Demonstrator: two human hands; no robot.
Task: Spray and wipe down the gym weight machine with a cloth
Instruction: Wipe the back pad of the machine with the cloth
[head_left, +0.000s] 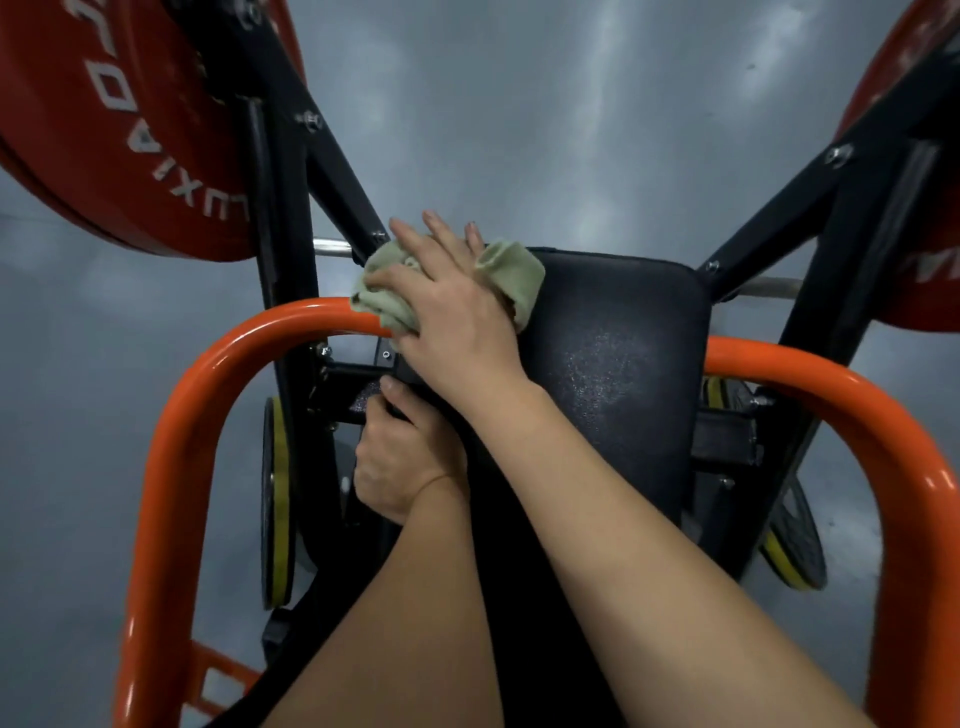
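The weight machine's black padded rest (613, 364) fills the middle of the view, with spray droplets glistening on its surface. My right hand (447, 306) lies flat with straight fingers on a pale green cloth (511, 270), pressing it onto the pad's upper left corner. My left hand (400, 462) grips the pad's left edge lower down, thumb on the front and fingers hidden behind it. No spray bottle is in view.
Orange tubular handles curve on both sides, left (208, 384) and right (852, 405). Red weight plates hang at upper left (104, 130) and the right edge (930, 260) on black frame arms (337, 182). Yellow-rimmed plates (278, 499) sit lower down over the grey floor (571, 104).
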